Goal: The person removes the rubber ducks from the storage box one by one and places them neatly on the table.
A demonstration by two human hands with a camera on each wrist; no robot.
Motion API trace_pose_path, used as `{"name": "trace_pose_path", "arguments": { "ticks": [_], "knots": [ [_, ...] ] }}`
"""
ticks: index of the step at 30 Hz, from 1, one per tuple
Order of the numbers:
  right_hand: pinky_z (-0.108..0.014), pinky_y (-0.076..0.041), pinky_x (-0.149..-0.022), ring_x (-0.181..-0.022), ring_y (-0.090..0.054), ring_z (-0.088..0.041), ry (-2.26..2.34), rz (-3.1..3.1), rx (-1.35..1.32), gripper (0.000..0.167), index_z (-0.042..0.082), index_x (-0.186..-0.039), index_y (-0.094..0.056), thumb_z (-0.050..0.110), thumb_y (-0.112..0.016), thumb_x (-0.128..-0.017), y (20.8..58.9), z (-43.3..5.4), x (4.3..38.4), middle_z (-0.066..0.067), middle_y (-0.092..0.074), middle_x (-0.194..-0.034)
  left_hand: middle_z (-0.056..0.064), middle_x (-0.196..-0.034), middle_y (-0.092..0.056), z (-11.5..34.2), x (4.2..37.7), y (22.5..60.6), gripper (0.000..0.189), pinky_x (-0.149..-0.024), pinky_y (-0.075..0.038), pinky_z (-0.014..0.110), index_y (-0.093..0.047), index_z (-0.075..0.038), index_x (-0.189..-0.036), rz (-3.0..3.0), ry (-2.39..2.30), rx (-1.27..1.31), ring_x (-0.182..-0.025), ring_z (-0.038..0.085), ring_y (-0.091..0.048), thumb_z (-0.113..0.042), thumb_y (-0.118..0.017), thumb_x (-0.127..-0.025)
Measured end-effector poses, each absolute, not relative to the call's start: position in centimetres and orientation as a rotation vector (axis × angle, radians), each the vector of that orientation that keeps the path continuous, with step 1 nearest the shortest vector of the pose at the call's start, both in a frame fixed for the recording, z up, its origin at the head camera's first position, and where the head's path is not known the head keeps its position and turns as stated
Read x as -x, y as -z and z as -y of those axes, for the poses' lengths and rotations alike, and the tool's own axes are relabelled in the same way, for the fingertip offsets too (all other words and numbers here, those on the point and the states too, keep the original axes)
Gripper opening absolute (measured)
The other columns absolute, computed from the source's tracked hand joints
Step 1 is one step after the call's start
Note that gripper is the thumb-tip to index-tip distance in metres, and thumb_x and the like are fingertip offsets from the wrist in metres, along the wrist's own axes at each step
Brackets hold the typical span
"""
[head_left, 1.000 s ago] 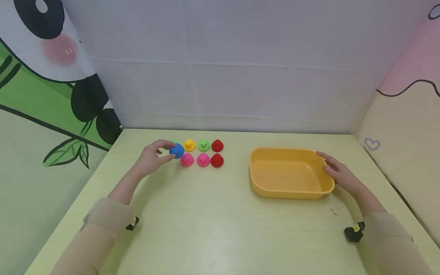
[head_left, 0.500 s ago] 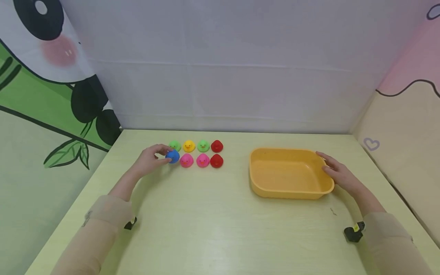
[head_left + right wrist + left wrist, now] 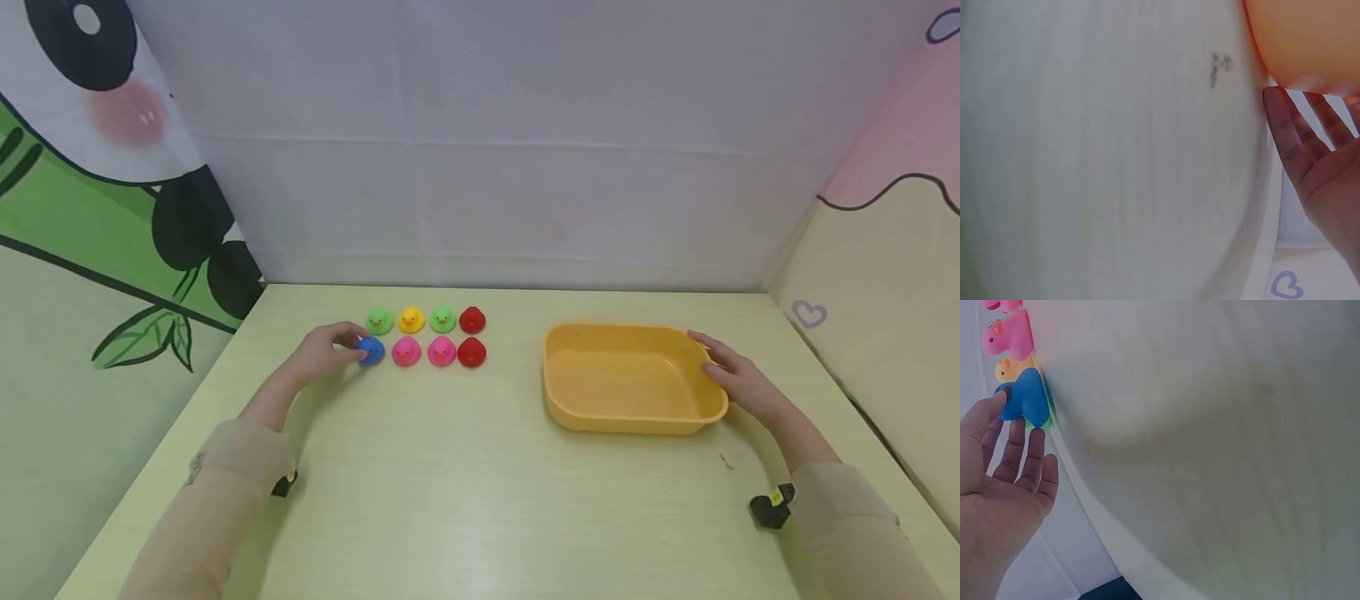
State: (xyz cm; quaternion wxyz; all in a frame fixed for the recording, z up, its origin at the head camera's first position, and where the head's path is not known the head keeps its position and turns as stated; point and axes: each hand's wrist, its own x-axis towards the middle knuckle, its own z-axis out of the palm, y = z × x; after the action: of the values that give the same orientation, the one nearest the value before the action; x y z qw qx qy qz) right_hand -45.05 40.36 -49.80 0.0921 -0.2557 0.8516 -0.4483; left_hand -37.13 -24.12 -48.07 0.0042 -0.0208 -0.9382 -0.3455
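My left hand (image 3: 324,354) pinches a blue rubber duck (image 3: 371,352) between thumb and fingers at the left end of the front row. In the left wrist view the thumb lies on the head of that blue duck (image 3: 1027,397), fingertips at its underside. Beside it sit two pink ducks (image 3: 406,352) and a red duck (image 3: 472,352). Behind them stand a green duck (image 3: 379,321), a yellow duck (image 3: 411,319), another green duck (image 3: 442,319) and another red duck (image 3: 472,320). My right hand (image 3: 741,379) rests on the right rim of a yellow tray (image 3: 633,423), fingers nearly straight.
The pale wooden table (image 3: 480,508) ends at a white cloth backdrop (image 3: 525,208). Printed side panels stand left and right, the right one bearing a small heart (image 3: 808,314). Nothing lies inside the tray. A dark mark (image 3: 726,461) shows on the tabletop below it.
My left hand has brought the blue duck down and slightly left into the front row, uncovering the left green duck behind. The right hand and the tray have stayed in place.
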Motion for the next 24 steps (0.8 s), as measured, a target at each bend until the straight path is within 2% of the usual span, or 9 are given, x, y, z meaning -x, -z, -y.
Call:
{"name": "trace_pose_path", "arguments": {
  "ticks": [15,20,22,24],
  "knots": [
    [-0.019,-0.049,-0.078,-0.105,-0.045,0.013,1.329,-2.516,0.770,0.053,0.014,-0.151,-0.019,0.020,-0.039,-0.103,49.4,-40.0,45.1,-0.028,-0.017,-0.151,0.015,-0.105,-0.061,24.5,37.3,48.3,0.033,-0.079,-0.044,0.032,-0.059,-0.004,-0.119,2.954,1.100,0.046,-0.101,0.030,-0.054,-0.018,-0.066,-0.089],
    [-0.022,-0.050,-0.078,-0.105,-0.046,0.009,1.314,-2.494,0.755,0.054,0.013,-0.151,-0.018,0.021,-0.039,-0.102,49.0,-39.9,45.1,-0.027,-0.018,-0.152,0.017,-0.111,-0.061,24.5,37.3,48.0,0.037,-0.087,-0.045,0.042,-0.057,-0.006,-0.123,2.957,1.052,0.049,-0.106,0.032,-0.054,-0.021,-0.065,-0.090],
    [-0.024,-0.051,-0.077,-0.108,-0.048,0.003,1.298,-2.492,0.741,0.054,0.013,-0.151,-0.018,0.022,-0.040,-0.102,48.9,-39.9,45.1,-0.026,-0.019,-0.152,0.017,-0.115,-0.060,24.5,37.3,47.6,0.040,-0.090,-0.043,0.048,-0.055,-0.008,-0.126,2.956,1.037,0.037,-0.108,0.033,-0.053,-0.024,-0.064,-0.091],
    [-0.027,-0.052,-0.077,-0.112,-0.050,-0.008,1.278,-2.496,0.726,0.055,0.013,-0.151,-0.018,0.024,-0.040,-0.102,48.9,-40.0,45.2,-0.025,-0.019,-0.152,0.017,-0.119,-0.060,24.3,37.3,47.1,0.042,-0.092,-0.043,0.050,-0.054,-0.009,-0.128,2.944,1.018,0.039,-0.110,0.034,-0.053,-0.026,-0.063,-0.091]
  ]
}}
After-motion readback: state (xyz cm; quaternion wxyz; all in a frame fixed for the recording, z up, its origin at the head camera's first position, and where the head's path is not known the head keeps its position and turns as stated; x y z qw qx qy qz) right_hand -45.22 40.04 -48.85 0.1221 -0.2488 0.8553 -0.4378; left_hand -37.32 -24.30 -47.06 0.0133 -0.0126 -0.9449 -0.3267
